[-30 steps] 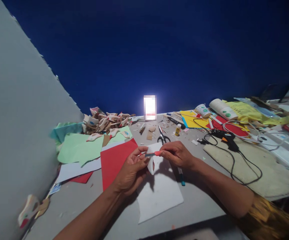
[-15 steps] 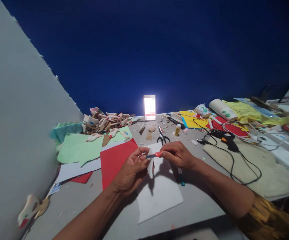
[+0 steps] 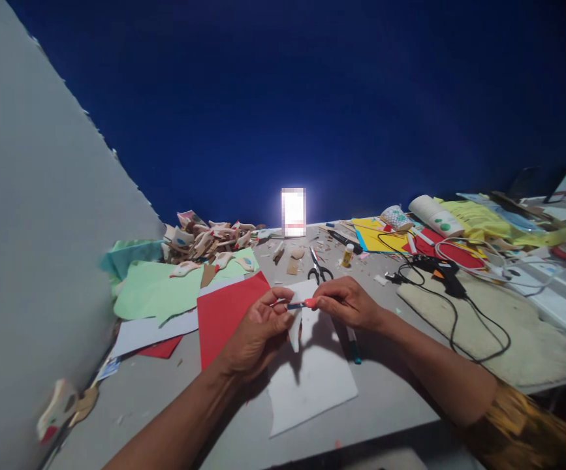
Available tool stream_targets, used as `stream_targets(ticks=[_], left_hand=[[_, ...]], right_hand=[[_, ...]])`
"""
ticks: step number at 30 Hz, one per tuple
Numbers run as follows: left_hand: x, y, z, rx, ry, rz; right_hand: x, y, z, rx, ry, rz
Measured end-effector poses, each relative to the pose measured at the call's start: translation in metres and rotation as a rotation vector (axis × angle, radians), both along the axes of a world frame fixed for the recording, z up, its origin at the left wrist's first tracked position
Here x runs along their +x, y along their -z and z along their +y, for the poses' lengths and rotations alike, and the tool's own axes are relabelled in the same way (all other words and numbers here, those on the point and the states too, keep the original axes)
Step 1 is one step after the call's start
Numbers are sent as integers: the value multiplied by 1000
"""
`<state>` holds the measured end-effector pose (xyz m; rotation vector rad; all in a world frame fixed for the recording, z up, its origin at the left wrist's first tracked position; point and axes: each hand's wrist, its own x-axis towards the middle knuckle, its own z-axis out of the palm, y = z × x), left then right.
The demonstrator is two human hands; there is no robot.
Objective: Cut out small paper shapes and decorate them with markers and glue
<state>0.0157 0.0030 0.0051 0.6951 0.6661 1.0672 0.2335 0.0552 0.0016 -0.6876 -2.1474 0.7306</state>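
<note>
A small white piece (image 3: 295, 337) is pinched between the thumb and curled fingers of the left hand (image 3: 267, 329), its narrow end left hanging below the fingertips. A red-handled tool (image 3: 310, 303) is gripped in the closed right hand (image 3: 348, 304), its narrow end pointed toward the left fingertips. Beneath both hands, a white sheet (image 3: 314, 388) is laid on the worktop (image 3: 165, 408), with a red sheet (image 3: 226, 313) placed left of it, partly covered by the left hand. Just beyond the right hand, scissors (image 3: 319, 267) and a glue stick (image 3: 348, 255) are set; to its right, a glue gun (image 3: 442, 273) is laid with its cord looped. Beyond the left hand, bird-shaped pieces (image 3: 204, 238) are heaped. The white piece's upper part is mostly hidden by fingers, and whether it is touched by the tool cannot be told.
</note>
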Motion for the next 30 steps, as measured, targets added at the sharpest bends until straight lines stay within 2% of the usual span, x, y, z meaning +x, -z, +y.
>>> stream_targets(ticks=[14,23,30], left_hand=[[0,-1,-2,13,27,6],[-1,2,0,22,40,-50],[1,-4,-5,7,59,-56]], right_hand=[[2,2,2,-25,-66,0],[8,10,12,-47,-39,16],[6,10,9,-52,-41,23]])
